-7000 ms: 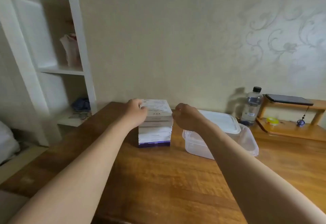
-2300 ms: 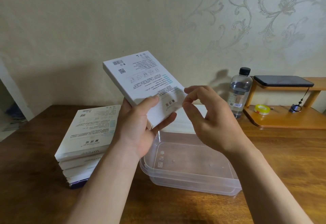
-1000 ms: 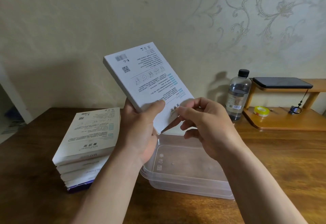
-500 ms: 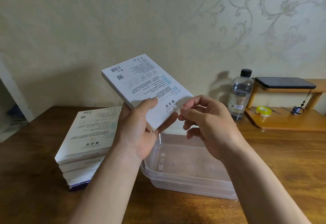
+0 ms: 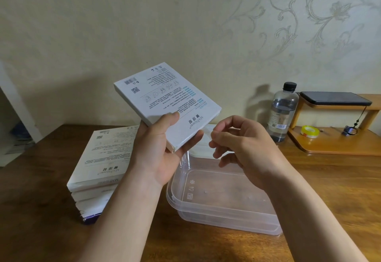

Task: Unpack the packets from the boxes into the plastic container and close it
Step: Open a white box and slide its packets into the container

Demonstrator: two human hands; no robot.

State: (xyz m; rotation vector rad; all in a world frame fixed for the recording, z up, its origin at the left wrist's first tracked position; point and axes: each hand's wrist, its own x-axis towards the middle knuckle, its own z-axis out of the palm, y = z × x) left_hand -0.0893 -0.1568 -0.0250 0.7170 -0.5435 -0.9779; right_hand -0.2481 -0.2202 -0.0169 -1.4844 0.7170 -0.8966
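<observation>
Gripped at its near end by the left hand (image 5: 162, 154), thumb on top and fingers beneath, the flat white printed cardboard box (image 5: 165, 96) hung tilted above the clear rectangular plastic container's (image 5: 226, 218) back left corner. The right hand (image 5: 243, 150) sat just beside the box's near corner, thumb and forefinger pinched; whether they held anything I could not tell. The container stood open near the wooden table's (image 5: 41, 200) front edge, with a stack of similar white boxes (image 5: 103, 158) to its left and a clear black-capped bottle (image 5: 282, 113) by the back edge.

Matt cardboard box (image 5: 165, 105), clear glossy plastic container (image 5: 222, 210), varnished wooden table (image 5: 41, 220)
</observation>
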